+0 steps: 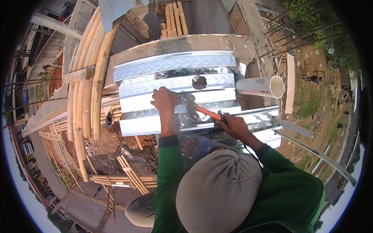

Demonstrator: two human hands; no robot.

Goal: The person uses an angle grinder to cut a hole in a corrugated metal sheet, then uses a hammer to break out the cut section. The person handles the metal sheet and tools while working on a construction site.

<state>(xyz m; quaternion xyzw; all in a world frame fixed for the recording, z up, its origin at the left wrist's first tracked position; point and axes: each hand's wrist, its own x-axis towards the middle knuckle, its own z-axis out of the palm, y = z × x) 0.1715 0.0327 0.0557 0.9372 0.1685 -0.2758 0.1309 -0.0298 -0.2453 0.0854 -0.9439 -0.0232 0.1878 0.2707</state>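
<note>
A ribbed, shiny metal sheet point(136, 93) with embossed chevrons and a rough round hole lies in front of me. My left hand point(165, 100) presses on the sheet left of the hole. Its fingers are curled and closed, and whatever they pinch is hidden. In my right hand point(235, 127) is a hammer point(209, 113) with an orange and black handle, gripped near the handle's end. The hammer's metal head is low over the sheet, to the right of my left hand; whether it touches cannot be told.
A white plastic pipe point(260, 86) sticks out at the sheet's right edge. Bamboo poles point(87, 81) stand to the left. Beyond the sheet runs a concrete ledge point(155, 46). More metal strips point(256, 114) lie at the right. My foot in a blue sandal point(203, 147) rests close by; ground shows far below.
</note>
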